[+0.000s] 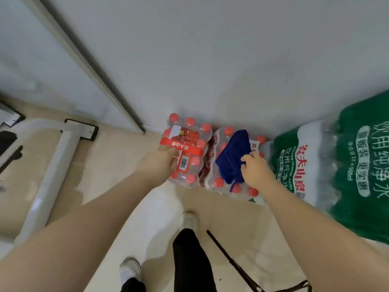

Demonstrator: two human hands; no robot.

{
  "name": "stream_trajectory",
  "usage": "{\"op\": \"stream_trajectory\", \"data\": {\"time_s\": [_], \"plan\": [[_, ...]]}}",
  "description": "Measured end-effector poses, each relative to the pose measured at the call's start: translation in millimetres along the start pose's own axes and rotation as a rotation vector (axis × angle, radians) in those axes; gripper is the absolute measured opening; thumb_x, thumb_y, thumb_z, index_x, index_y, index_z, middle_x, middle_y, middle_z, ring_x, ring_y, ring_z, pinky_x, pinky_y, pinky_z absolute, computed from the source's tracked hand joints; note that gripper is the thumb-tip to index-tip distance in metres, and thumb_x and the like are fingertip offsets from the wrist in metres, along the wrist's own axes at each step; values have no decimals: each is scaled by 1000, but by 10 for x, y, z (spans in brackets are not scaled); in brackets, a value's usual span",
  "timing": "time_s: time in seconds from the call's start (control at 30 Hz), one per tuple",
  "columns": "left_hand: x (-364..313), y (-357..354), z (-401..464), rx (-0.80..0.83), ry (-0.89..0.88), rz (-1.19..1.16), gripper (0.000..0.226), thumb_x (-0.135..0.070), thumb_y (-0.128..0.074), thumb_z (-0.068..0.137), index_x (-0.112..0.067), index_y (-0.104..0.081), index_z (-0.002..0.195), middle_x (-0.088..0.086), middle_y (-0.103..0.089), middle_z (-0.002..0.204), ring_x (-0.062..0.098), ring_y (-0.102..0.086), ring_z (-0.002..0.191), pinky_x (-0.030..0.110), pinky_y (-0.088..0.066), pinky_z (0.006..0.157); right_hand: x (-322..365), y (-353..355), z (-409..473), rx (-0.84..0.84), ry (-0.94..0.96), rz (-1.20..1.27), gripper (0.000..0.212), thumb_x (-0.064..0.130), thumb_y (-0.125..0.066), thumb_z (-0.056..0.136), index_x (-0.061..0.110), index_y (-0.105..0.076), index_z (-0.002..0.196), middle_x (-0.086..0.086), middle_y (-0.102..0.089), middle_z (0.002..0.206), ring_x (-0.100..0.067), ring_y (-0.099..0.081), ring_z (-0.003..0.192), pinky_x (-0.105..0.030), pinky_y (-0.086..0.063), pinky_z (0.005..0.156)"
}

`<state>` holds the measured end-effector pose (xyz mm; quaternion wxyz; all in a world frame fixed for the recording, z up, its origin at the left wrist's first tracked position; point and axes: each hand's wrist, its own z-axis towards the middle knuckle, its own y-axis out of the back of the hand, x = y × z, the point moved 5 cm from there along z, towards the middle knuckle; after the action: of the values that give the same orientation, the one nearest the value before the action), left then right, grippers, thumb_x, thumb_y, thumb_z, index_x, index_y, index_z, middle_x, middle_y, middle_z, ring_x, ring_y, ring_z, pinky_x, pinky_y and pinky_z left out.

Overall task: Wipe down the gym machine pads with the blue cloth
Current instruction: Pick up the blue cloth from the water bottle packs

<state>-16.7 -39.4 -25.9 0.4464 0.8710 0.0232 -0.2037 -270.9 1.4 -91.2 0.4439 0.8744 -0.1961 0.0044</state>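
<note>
The blue cloth (232, 157) lies crumpled on top of a shrink-wrapped pack of red-capped water bottles (223, 182) by the wall. My right hand (253, 169) rests on the cloth's right edge, fingers curled onto it. My left hand (160, 163) grips the red carry strap of a second bottle pack (187, 150) just left of the first. No gym machine pad shows in this view.
Tall green-wrapped water packs (336, 165) stand at the right. A white machine frame (54, 165) with black feet runs along the floor at the left. My shoes (189, 221) and dark trouser legs are below, with a thin black rod (231, 262) on the floor.
</note>
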Motion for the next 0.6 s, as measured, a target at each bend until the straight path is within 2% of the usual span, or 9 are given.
{"op": "stream_trajectory", "data": {"time_s": [0.1,0.2,0.3,0.37,0.43,0.5,0.6], "plan": [[92,-257,223,12,91,-45,27,-23,-36,97,-12,-57,109,13,-65,102,33,-61,85,38,-49,77,-115,-106,383,2,-2,58,46,13,-37,97,17,-32,142,-13,-23,152,-33,-28,135,-43,-33,106],[162,-464,336,32,139,-2,29,-27,-36,98,-13,-60,108,8,-66,89,27,-59,69,32,-49,69,-64,-237,615,6,30,13,55,23,-46,96,22,-22,145,-14,-18,152,-34,-23,135,-45,-35,103],[185,-561,425,30,156,46,32,-30,-36,98,-12,-61,105,4,-57,85,22,-50,68,29,-40,64,-44,-223,711,-85,-24,-37,55,28,-61,87,18,-34,134,-19,-34,135,-36,-35,122,-44,-40,94],[163,-591,452,39,170,30,32,-30,-35,98,-12,-61,101,2,-51,83,21,-47,73,27,-35,63,-18,-171,746,-130,3,-59,37,17,-57,88,13,-44,122,-18,-46,122,-34,-46,109,-42,-43,87],[125,-583,431,41,178,-4,29,-29,-35,97,-13,-57,88,0,-49,75,21,-47,72,26,-32,57,20,-142,736,-112,79,-48,24,7,-49,89,11,-51,113,-15,-54,113,-31,-53,98,-41,-46,79],[72,-517,391,41,170,-30,26,-27,-36,96,-17,-48,76,-2,-45,66,22,-47,70,27,-28,54,69,-73,665,-54,136,80,23,6,-48,89,13,-56,110,-9,-59,110,-26,-55,94,-37,-45,77],[-32,-297,292,26,149,-90,23,-25,-37,95,-17,-50,77,3,-52,70,26,-49,72,28,-32,59,250,150,431,62,169,452,20,3,-52,88,15,-59,102,3,-58,101,-14,-52,89,-26,-39,75]]}}
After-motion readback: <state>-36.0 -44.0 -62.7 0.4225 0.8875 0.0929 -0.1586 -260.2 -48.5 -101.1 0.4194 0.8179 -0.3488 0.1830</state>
